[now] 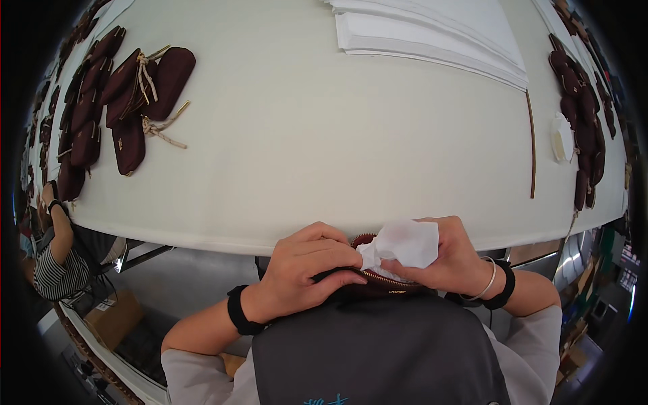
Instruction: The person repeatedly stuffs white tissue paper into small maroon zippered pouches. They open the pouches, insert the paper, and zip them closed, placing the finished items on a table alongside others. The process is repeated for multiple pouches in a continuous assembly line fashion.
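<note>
My left hand [307, 266] grips the edge of a dark maroon pouch [378, 283] with a gold zipper, held against my chest below the table edge. My right hand [449, 260] holds crumpled white tissue paper [403, 244] at the pouch's open mouth. Much of the pouch is hidden by both hands and my grey top. Both wrists carry black bands, and the right also has a thin bangle.
The white table [324, 148] spreads ahead. A group of maroon pouches with cords [138, 101] lies far left, more pouches [580, 115] along the right edge. A stack of white sheets [432, 34] sits at the back. Another person in a striped sleeve [57, 263] works at the left.
</note>
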A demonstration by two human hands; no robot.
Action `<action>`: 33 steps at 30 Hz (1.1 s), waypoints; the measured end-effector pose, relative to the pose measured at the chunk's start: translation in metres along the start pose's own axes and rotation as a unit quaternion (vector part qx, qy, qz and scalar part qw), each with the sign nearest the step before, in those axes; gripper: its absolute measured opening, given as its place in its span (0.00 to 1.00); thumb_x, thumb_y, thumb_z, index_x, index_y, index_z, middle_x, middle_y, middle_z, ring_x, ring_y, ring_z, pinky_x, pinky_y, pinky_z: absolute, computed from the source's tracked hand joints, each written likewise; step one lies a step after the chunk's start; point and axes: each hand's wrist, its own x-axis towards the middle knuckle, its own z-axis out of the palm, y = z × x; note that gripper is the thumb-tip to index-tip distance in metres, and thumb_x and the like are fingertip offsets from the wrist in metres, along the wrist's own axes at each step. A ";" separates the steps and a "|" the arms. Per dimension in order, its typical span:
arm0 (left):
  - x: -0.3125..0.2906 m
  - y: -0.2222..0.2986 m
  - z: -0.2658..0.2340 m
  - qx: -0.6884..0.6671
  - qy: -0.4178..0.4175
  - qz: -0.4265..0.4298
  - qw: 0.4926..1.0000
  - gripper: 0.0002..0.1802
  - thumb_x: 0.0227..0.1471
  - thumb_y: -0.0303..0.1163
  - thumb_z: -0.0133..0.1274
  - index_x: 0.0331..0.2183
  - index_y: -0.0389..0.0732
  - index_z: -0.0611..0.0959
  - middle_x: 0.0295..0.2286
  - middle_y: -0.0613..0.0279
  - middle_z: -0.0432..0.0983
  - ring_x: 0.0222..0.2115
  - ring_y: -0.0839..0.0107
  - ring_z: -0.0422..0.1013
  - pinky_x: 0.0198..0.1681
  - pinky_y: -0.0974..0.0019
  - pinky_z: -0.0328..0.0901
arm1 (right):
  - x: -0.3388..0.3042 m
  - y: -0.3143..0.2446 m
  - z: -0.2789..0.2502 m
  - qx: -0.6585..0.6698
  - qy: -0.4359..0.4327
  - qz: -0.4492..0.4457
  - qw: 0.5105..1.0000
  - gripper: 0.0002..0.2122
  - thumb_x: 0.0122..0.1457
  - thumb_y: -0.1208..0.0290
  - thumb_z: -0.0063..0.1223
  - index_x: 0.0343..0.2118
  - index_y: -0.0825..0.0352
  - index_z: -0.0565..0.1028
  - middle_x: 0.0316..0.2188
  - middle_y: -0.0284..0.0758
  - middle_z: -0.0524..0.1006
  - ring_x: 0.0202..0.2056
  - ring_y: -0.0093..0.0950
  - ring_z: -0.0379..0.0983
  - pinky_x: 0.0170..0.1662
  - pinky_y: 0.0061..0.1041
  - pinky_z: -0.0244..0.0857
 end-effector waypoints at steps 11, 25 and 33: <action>0.015 -0.003 -0.009 -0.192 -0.077 -0.120 0.971 0.10 0.45 0.25 0.69 0.33 0.40 0.86 0.28 0.66 0.81 0.31 0.73 0.74 0.35 0.69 0.69 | 0.024 0.011 0.014 -0.009 -0.142 0.007 0.990 0.08 0.50 0.76 0.63 0.20 0.70 0.74 0.15 0.42 0.71 0.15 0.27 0.66 0.22 0.28 0.58; 0.027 0.015 -0.013 -0.284 0.002 -0.108 0.953 0.35 0.51 0.29 0.66 0.59 0.37 0.71 0.52 0.55 0.75 0.51 0.68 0.73 0.56 0.66 0.67 | 0.021 -0.030 -0.023 -0.014 -0.089 -0.069 0.994 0.21 0.47 0.82 0.60 0.47 0.67 0.79 0.33 0.37 0.82 0.32 0.29 0.78 0.40 0.26 0.71; 0.029 0.026 -0.020 -0.215 -0.015 -0.088 0.973 0.35 0.50 0.31 0.68 0.57 0.35 0.73 0.49 0.56 0.78 0.48 0.70 0.75 0.53 0.68 0.68 | 0.028 -0.057 -0.028 -0.248 0.115 -0.310 0.911 0.24 0.42 0.76 0.66 0.47 0.62 0.79 0.38 0.37 0.79 0.35 0.33 0.75 0.37 0.29 0.70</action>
